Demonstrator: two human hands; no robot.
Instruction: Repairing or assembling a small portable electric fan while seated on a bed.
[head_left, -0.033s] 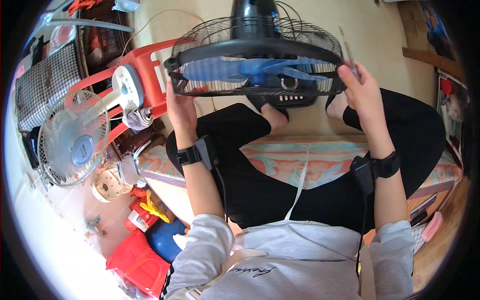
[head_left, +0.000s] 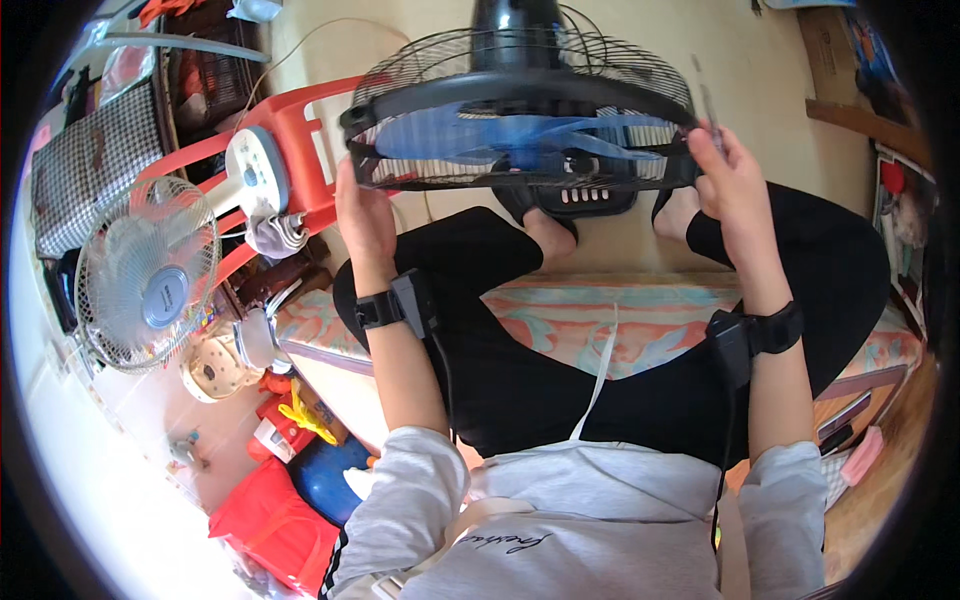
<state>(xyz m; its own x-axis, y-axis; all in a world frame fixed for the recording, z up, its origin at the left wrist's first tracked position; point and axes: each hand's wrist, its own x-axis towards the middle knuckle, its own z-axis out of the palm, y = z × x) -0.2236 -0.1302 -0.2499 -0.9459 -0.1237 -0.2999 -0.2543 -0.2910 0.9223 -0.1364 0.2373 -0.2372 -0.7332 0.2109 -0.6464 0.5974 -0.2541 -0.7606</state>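
A black electric fan with its wire guard (head_left: 430, 75) faces me, and blue blades (head_left: 440, 135) show inside. Above the guard rises the dark motor housing (head_left: 515, 35). My left hand (head_left: 365, 220) grips the left end of the guard's rim, its fingers partly hidden behind it. At the right end, my right hand (head_left: 735, 190) is closed, with its thumb and fingertips by the rim. From between those fingers a thin metal screwdriver-like tool (head_left: 705, 90) points up; its handle is mostly covered by the hand.
The fan's slotted black base (head_left: 590, 203) stands on the floor between my feet. On the left is a red plastic stool (head_left: 320, 190), beside a second fan with a pale cage (head_left: 148, 275). I sit on a flower-patterned cushion (head_left: 650, 330). A wooden ledge (head_left: 855, 120) lies at far right.
The fan guard has shifted slightly to the right, and both hands have moved with it. The tool in my right hand has moved right too.
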